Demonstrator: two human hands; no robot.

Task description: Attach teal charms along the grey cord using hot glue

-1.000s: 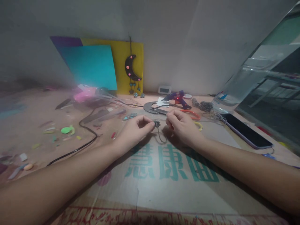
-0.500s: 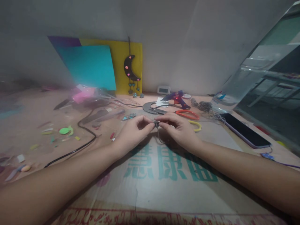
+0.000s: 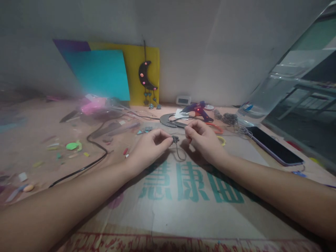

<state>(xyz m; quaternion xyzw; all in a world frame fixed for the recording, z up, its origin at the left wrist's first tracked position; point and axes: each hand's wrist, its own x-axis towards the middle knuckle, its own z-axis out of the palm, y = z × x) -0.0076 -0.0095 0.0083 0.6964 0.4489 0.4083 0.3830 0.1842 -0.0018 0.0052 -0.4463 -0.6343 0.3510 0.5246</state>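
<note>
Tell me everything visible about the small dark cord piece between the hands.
The cord is thin, dark grey, apparently string. Its upper end bunches into a small knot or bead cluster, too small to make out. The left hand pinches that end at the fingertips. Below, the cord hangs in a narrow loop down to the cardboard. The right hand is close beside the knot; whether it touches is unclear.

cord knot: dark grey;
cardboard sheet: tan, teal printed characters;
paper sheets: teal, yellow, purple;
moon ornament: black, pink dots;
glue gun: purple, red light;
scissors: orange handles;
phone: black
</note>
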